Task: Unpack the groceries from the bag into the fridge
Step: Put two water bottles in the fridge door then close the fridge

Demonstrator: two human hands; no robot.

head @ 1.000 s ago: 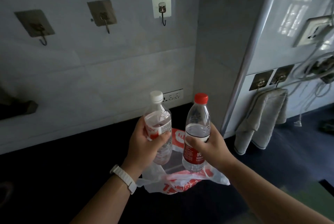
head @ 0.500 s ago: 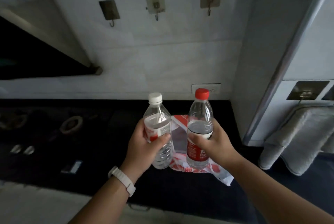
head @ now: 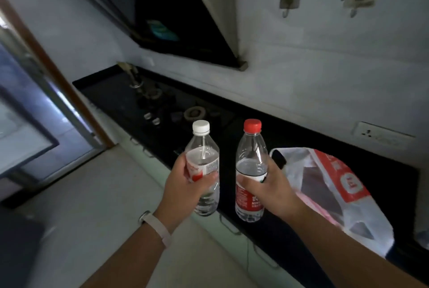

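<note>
White-capped bottle (head: 205,146) upright in my left hand (head: 183,190), fingers wrapped round its label. Red-capped bottle (head: 249,148) upright in my right hand (head: 274,192), gripped at the middle. The two are side by side, just apart, in the air at the near edge of the dark counter (head: 290,134). Right of them the plastic bag (head: 348,185) slumps on that counter, though I can't make out what's inside. Far left, the hob (head: 176,106), with the hood (head: 176,20) above it.

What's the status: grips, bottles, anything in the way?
Left grip holds white-capped bottle, right grip holds red-capped bottle. Both upright, out of the bag lying on the counter. Fridge not in view, nothing blocking.
</note>
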